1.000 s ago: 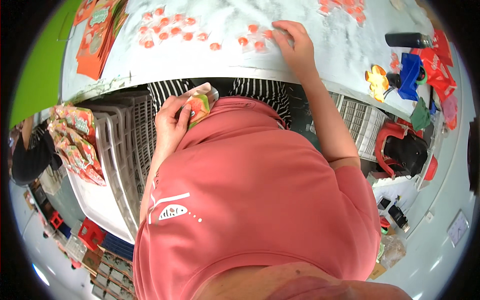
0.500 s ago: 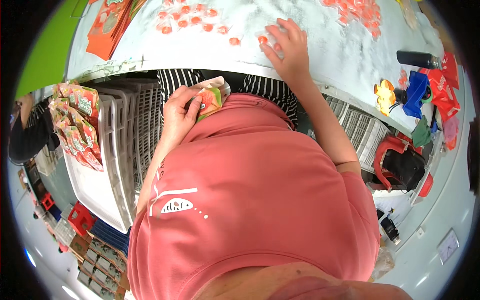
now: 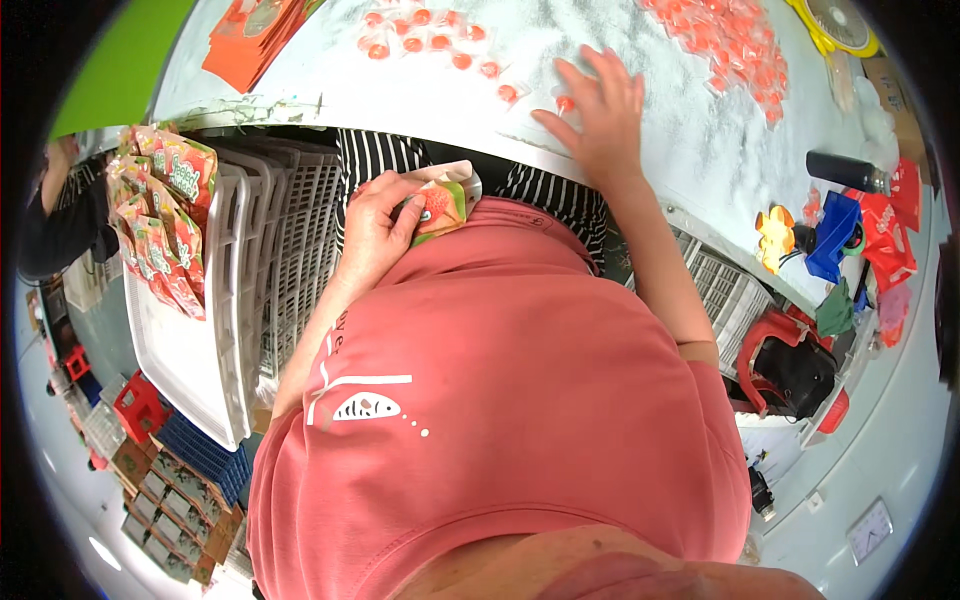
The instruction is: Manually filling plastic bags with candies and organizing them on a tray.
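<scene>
Down at my lap, my left hand is closed on a small red and green printed pouch, its pale mouth side facing right. What lies inside the pouch cannot be seen. Over the white tabletop, my right hand has its fingers spread, thumb apart. A single red candy in a clear wrapper lies between the thumb and fingertips, and no grip on it shows. To the left of that hand, several more wrapped red candies are scattered, trailing toward it.
A big heap of wrapped candies covers the table's far right. Flat red pouches are stacked at far left. Filled pouches sit on white plastic trays at my left. A dark flask and blue tape dispenser lie at right.
The whole view has shifted a little. My right hand's fingers have spread, and a second candy seen by them earlier no longer shows. My left hand still holds the pouch at my lap.
</scene>
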Tool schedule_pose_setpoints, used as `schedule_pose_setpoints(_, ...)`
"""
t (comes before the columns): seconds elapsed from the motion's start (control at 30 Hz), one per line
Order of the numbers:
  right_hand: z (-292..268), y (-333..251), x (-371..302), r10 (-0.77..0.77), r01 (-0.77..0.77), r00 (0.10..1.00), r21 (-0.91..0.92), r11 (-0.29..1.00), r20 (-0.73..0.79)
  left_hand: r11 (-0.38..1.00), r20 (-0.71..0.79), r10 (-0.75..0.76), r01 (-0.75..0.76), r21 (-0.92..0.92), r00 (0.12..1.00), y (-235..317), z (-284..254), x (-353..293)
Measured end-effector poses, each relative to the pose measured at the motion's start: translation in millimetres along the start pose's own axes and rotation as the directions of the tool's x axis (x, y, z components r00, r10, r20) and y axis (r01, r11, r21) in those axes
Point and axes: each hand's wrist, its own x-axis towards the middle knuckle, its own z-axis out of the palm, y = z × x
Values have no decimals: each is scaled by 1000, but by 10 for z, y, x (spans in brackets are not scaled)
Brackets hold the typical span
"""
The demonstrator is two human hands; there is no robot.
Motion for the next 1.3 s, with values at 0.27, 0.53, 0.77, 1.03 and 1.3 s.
schedule_pose_setpoints(0.27,163,-124,119,42,-69,991,218,974,126,999,27,-37,36,18,999,23,-53,24)
schedule_pose_setpoints(0.53,540,-429,526,-96,70,989,217,974,110,1000,-108,-11,11,-7,994,128,-219,-37)
schedule_pose_setpoints(0.77,673,-457,731,-160,151,979,80,985,128,999,-240,-38,29,-39,970,282,-637,-2)
schedule_pose_setpoints(1.03,751,-429,936,-280,280,956,9,960,92,994,-381,-49,9,-107,923,298,-982,278)
schedule_pose_setpoints(1.3,845,-362,1115,-375,383,919,-47,923,119,996,-377,-80,61,-60,923,243,-1098,515)
